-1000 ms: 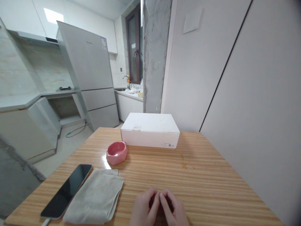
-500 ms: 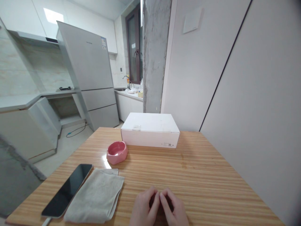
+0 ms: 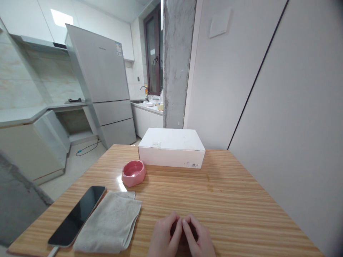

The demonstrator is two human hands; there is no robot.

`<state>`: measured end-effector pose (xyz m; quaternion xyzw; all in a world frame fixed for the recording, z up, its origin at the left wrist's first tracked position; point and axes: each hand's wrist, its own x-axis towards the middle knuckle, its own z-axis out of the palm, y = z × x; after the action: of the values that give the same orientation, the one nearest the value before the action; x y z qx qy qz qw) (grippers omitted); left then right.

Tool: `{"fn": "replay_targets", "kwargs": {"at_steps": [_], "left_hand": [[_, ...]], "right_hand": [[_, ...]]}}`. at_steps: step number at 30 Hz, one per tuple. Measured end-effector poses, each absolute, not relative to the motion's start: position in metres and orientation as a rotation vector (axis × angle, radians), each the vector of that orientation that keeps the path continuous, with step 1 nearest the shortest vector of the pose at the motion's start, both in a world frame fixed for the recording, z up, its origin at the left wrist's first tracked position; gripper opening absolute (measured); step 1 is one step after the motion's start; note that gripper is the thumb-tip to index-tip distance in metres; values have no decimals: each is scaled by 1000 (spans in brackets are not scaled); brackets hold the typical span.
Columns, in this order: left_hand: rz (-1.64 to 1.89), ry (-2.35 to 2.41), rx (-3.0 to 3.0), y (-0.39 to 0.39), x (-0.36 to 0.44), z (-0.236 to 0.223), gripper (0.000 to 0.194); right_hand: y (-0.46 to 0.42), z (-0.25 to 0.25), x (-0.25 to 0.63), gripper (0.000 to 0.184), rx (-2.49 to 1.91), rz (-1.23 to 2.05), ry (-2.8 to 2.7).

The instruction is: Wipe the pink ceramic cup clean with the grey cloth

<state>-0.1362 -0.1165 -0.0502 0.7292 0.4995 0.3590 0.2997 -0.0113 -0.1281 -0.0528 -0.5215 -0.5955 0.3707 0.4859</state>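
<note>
At the near edge of the wooden table, my left hand [image 3: 166, 233] and my right hand [image 3: 198, 235] lie side by side with fingertips meeting in the middle. Each is closed, thumb and forefinger pinched round a small dark gap, and I see nothing between them. The other fingers are mostly hidden. Left of my hands is a folded grey cloth [image 3: 108, 223], the closest object to my left hand but apart from it. A black-screened phone [image 3: 77, 216] lies along the cloth's left side, a white cable at its lower end. Farther off stands a pink faceted bowl [image 3: 133, 174].
A white closed box [image 3: 171, 157] sits at the table's [image 3: 241, 207] far edge, behind the bowl. Beyond are a grey fridge [image 3: 107, 71], a counter with a sink [image 3: 138, 101] and a bare concrete pillar [image 3: 178, 64]. A white wall [image 3: 294, 107] runs along the right.
</note>
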Motion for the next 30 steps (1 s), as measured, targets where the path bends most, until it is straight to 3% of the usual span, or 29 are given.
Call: {"fn": "replay_targets", "kwargs": {"at_steps": [30], "left_hand": [[970, 1297, 1900, -116, -136, -47, 35]], "right_hand": [[-128, -56, -11, 43, -1255, 873, -1440]]}}
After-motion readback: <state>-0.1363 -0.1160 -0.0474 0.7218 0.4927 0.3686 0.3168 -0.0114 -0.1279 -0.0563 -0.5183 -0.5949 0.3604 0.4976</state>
